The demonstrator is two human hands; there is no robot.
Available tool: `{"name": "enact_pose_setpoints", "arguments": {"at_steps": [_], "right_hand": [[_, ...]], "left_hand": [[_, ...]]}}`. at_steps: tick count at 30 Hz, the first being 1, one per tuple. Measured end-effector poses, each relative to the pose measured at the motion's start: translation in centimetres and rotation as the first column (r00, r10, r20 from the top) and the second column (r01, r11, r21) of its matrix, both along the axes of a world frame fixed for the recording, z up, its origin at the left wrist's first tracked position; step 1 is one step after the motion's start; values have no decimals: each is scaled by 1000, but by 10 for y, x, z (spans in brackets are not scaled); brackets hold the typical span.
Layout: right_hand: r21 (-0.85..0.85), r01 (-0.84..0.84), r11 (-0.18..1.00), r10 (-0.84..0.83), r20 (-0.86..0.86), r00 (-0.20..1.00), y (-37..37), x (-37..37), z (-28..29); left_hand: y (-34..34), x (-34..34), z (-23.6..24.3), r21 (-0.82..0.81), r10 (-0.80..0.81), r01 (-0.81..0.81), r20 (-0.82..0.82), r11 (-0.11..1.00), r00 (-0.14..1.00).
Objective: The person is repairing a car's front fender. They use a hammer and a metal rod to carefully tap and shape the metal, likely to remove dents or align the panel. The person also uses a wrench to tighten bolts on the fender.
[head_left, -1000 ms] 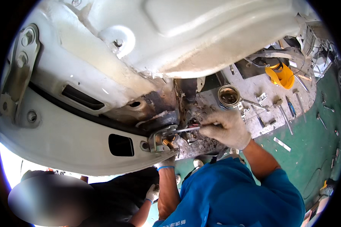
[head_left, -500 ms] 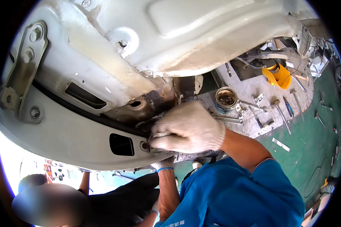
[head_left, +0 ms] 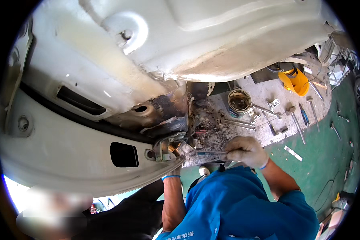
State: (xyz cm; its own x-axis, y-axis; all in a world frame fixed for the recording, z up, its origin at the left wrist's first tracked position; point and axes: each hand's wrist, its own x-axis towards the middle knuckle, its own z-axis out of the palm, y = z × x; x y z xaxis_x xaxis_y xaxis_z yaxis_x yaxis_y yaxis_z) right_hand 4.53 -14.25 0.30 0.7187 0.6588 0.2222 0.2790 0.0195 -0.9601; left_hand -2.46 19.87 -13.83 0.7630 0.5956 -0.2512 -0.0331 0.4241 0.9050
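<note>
In my gloved right hand (head_left: 246,151), fingers closed, is a slim straight metal hand tool (head_left: 211,153) pointing left; its exact kind is unclear. Its tip stays apart from a metal hinge (head_left: 163,149) with a brass-coloured bolt (head_left: 173,149), at the end of the curved pale car body panel (head_left: 74,150). My gloved left hand (head_left: 173,172) is at the panel's lower edge, below the hinge. The panel hides its fingers.
A large pale car body section (head_left: 224,40) spans the top. On the worn bench (head_left: 260,134) lie a round tin (head_left: 239,101), a yellow container (head_left: 295,82), hammers (head_left: 296,122) and wrenches (head_left: 239,124). At lower left a person in dark clothing (head_left: 128,216) leans close.
My right hand has drawn away from the hinge to the right, carrying the metal tool and uncovering hinge and bolt. My left hand keeps its place under the panel edge. The view has shifted slightly.
</note>
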Motion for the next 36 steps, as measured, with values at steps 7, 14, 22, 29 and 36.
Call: {"name": "enact_pose_setpoints", "arguments": {"at_steps": [7,14,22,29,36], "right_hand": [[-76,122,990,-99,253,962,71,-15,-39],[-73,231,970,-210,225,952,106,-10,-52],[-102,320,942,-263,368,892,89,4,-34],[202,166,965,-256,594,762,81,40,133],[-53,239,969,-133,707,695,142,28,170]], "left_hand": [[16,3,-21,884,-58,96,-78,458,995],[-5,6,25,638,385,710,-600,-298,701],[-12,2,42,741,157,670,-659,-29,736],[4,2,-7,226,-121,137,-80,965,989],[5,6,8,-373,19,31,130,927,991]]}}
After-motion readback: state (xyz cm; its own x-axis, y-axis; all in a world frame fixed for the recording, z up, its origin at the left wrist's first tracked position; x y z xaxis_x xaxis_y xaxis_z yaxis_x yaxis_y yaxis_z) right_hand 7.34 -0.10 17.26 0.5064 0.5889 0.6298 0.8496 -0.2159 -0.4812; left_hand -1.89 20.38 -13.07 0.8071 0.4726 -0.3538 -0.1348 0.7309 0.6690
